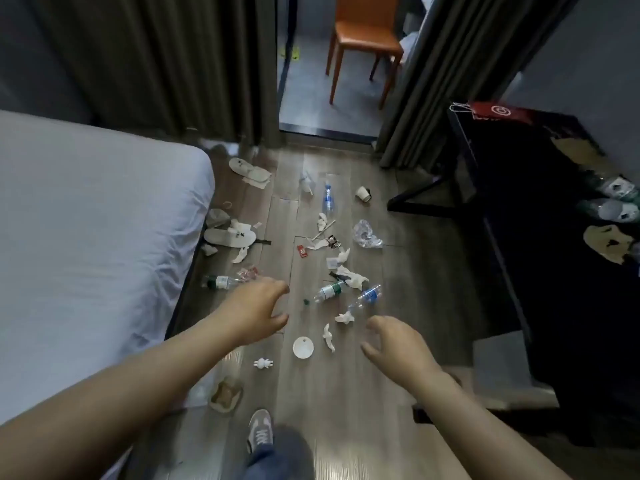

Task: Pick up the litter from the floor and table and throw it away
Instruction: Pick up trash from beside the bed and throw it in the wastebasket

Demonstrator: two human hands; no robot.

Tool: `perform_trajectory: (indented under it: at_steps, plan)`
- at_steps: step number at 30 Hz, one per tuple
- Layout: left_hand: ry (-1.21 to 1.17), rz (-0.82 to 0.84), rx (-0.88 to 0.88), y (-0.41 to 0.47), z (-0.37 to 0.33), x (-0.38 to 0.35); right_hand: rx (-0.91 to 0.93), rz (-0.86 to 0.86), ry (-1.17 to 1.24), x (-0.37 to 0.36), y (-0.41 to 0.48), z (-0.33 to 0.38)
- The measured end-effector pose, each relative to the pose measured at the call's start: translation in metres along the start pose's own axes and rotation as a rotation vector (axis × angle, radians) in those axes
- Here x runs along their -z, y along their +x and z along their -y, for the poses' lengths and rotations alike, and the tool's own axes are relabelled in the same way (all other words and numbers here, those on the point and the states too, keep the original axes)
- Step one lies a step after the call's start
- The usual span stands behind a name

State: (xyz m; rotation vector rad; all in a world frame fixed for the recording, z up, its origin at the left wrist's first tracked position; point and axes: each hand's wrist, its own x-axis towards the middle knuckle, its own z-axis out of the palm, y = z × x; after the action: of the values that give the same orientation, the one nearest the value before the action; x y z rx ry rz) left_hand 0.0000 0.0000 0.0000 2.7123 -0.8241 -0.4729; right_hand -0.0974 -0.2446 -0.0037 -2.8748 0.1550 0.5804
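Litter [341,271] all over the floor [346,393] mid-frame; left hand [258,313] and right hand [398,344] hover, fingers loose, holding nothing.

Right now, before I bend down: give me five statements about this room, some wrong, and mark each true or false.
1. The left hand and the right hand hold nothing. True.
2. The chair stands beside the bed. False: it stands beyond the curtains, away from the bed.
3. A round white lid lies on the floor between the hands. True.
4. The cup stands upright. False: it lies on its side on the floor.
5. Bottles lie on the table. True.
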Motion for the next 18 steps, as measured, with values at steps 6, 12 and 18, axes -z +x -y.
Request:
perform_trajectory:
  at_steps: [6, 12, 18]
  plan:
    - [-0.055, 0.102, 0.042, 0.065, 0.033, -0.023, -0.080, 0.043, 0.061, -0.016, 0.061, -0.019]
    - [-0.090, 0.154, 0.127, 0.110, 0.050, -0.072, -0.045, 0.110, 0.058, -0.045, 0.117, -0.040]
    - [-0.165, 0.206, 0.272, 0.138, 0.061, -0.152, 0.020, 0.182, 0.065, -0.099, 0.179, -0.068]
